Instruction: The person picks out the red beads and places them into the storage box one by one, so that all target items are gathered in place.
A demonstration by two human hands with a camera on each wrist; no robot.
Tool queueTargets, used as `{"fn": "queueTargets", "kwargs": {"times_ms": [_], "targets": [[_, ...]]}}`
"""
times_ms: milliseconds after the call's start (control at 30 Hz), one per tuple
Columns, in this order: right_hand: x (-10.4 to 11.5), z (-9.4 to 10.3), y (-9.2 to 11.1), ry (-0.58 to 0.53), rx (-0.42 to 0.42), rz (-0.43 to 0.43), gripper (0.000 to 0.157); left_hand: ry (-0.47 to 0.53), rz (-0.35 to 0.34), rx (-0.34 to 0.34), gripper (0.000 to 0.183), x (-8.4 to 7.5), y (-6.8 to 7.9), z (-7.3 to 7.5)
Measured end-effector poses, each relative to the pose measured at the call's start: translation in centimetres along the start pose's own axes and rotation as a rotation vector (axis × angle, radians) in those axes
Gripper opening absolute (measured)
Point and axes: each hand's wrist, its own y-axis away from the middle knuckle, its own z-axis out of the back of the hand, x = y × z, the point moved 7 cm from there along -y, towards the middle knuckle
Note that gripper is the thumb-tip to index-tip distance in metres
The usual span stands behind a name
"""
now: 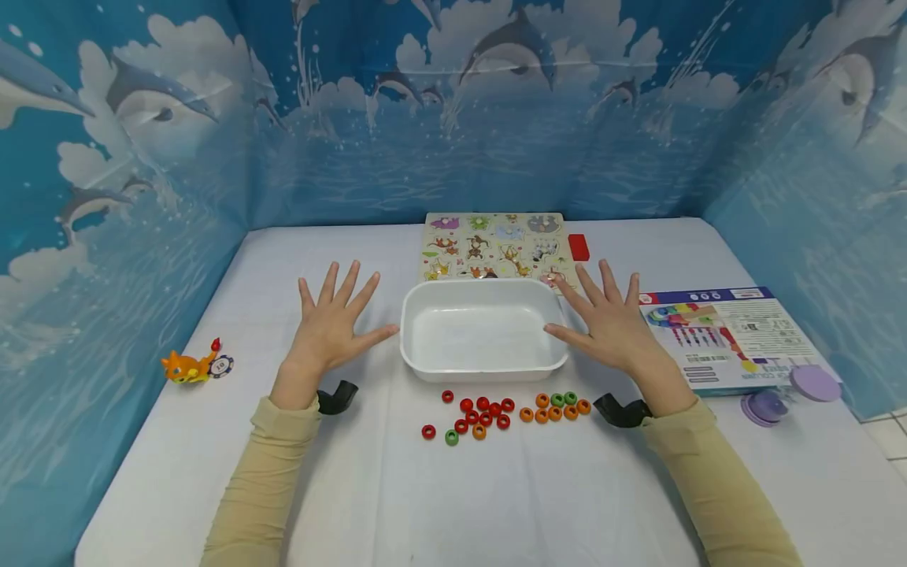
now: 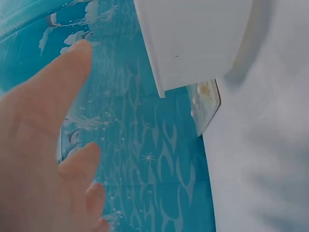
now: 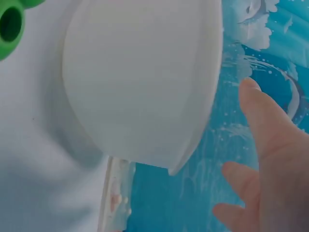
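Observation:
Both hands are spread, fingers straight, and neither holds anything. My left hand is beside the left end of a white rectangular basin, its thumb tip close to the rim. Over at the basin's right end, the thumb and index finger of my right hand overlap the rim in the head view. The inside of the basin shows bare white. In front of it lie red rings, orange rings and a few green rings, scattered on the white cloth. Each wrist view shows the basin's outer wall near the fingers.
Behind the basin lies an animal puzzle board, with a red block beside it. A printed box and purple lidded tubs are at right. An orange toy figure sits far left. Dolphin-print curtains enclose the table.

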Motion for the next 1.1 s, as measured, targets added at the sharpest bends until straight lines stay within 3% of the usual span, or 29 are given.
{"fn": "queueTargets", "kwargs": {"times_ms": [100, 200, 300, 400, 533, 700, 867, 1000, 1100], "targets": [[0.3, 0.6, 0.4, -0.092, 0.007, 0.019, 0.078, 0.054, -0.032, -0.024, 0.086, 0.0, 0.2, 0.7], [0.7, 1.9, 1.3, -0.231, -0.011, 0.043, 0.073, 0.177, -0.071, -0.076, 0.083, -0.4, 0.4, 1.9], [1.7, 3.4, 2.7, -0.392, -0.070, 0.085, 0.071, 0.381, -0.101, -0.153, 0.076, -1.0, 0.9, 3.5], [3.5, 4.2, 4.1, -0.572, -0.122, 0.180, 0.065, 0.604, -0.117, -0.241, 0.067, -1.8, 1.4, 4.9], [6.5, 3.6, 5.6, -0.797, -0.068, 0.334, 0.054, 0.844, -0.107, -0.328, 0.057, -2.6, 2.0, 5.0], [9.7, 2.5, 6.4, -0.961, 0.083, 0.380, 0.045, 1.208, -0.091, -0.315, 0.043, -3.5, 2.2, 3.0], [11.0, -0.3, 6.4, -1.012, 0.171, 0.369, 0.037, 1.513, 0.025, -0.275, 0.039, -2.3, 1.0, -2.1], [10.7, -4.0, 6.3, -0.971, 0.204, 0.328, 0.033, 1.680, 0.111, -0.144, 0.041, -1.8, 0.6, -6.5], [10.3, -5.5, 6.3, -0.923, 0.191, 0.304, 0.030, 1.732, 0.140, -0.008, 0.043, -2.1, 0.7, -8.4]]}}
